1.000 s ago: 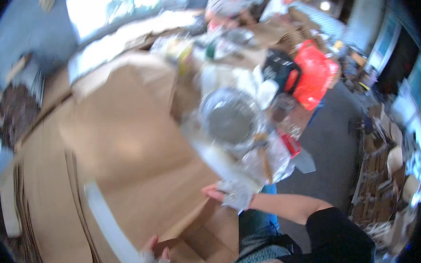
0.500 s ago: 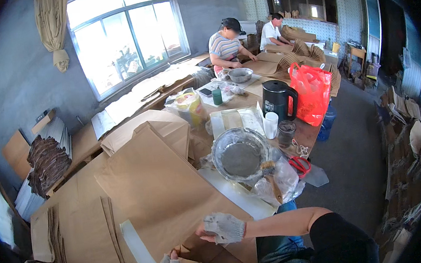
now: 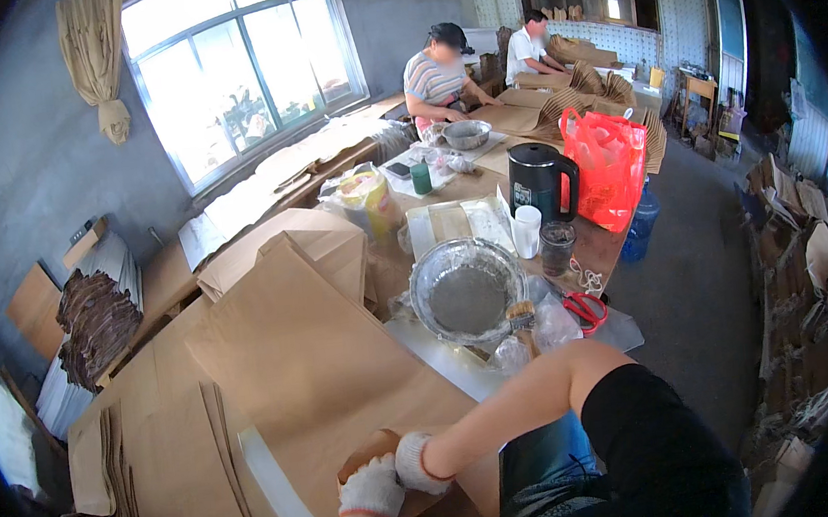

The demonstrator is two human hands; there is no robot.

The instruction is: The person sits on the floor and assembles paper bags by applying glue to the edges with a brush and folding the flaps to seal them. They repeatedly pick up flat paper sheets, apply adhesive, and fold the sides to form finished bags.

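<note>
My left hand, in a white knit glove, is closed on the raised edge of a large sheet of brown paper. Right beside it, touching, my right hand in a matching glove is bent down over the same sheet; its fingertips are hidden. A curled flap of the paper stands up just beyond my hands. Along the sheet's left side lies a pale flat strip.
Stacked folded brown paper lies at left. Beyond the sheet stand a basin of grey paste with a brush, red scissors, a black kettle and a red bag. Two people work at the far end.
Both hands have come together over the paper; my left hand has moved up and right, my right slightly down. The near paper edge has curled up, and my right forearm now covers the brush handle.
</note>
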